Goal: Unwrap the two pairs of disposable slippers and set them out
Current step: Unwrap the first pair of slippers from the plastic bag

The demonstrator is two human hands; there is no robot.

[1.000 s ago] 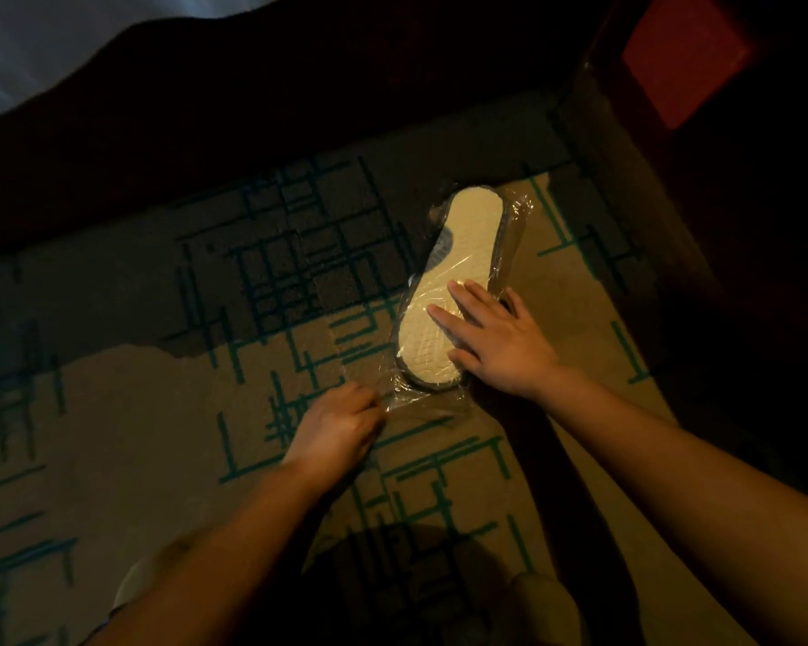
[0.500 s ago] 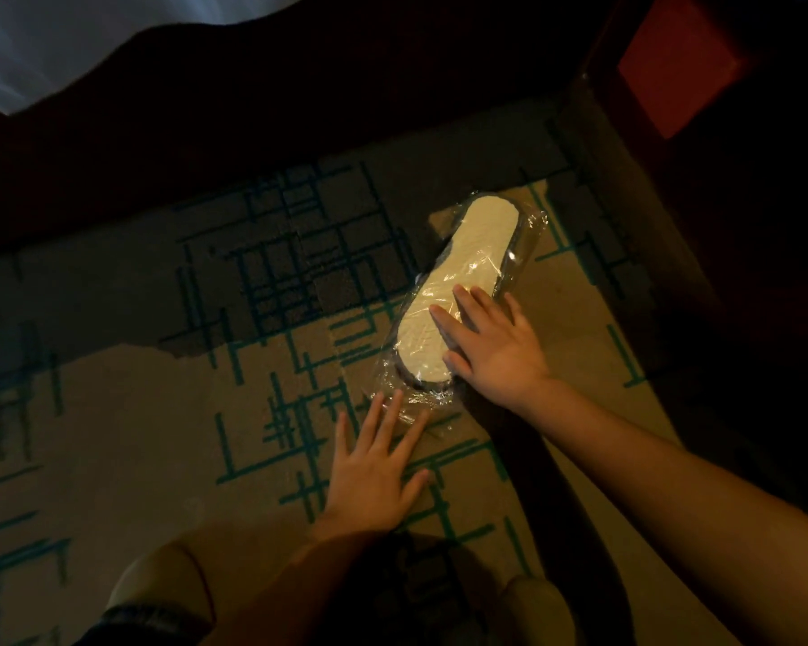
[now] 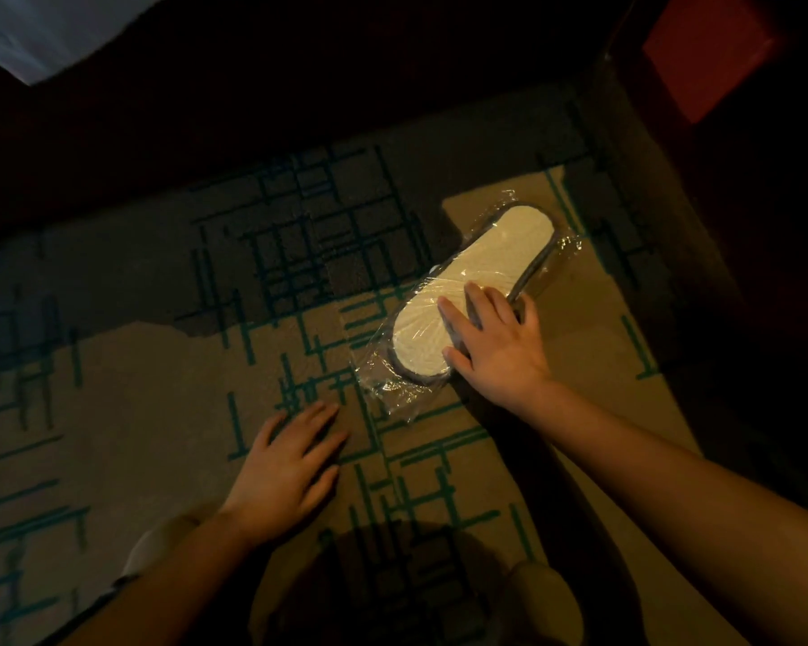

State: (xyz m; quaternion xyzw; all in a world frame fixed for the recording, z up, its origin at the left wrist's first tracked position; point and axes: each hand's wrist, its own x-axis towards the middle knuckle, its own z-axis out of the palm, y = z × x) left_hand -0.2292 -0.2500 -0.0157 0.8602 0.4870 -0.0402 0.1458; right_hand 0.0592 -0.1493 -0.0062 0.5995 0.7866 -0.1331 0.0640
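Observation:
A pack of white disposable slippers with a dark rim lies sole-up on the carpet, still sealed in clear plastic wrap. My right hand lies flat over the near half of the pack, fingers spread, pressing on it. My left hand rests flat on the carpet below and left of the pack, fingers apart, not touching the wrap. Only one pack is in view; a second pair is not visible.
The floor is a beige carpet with teal line patterns. Dark furniture runs along the back, a dark wooden piece with a red panel stands at the right. My knees show at the bottom edge.
My left hand let go of the wrap's near end, opened and slid back left onto the carpet. The pack has turned slightly, its far end swinging right. My right hand stays on it.

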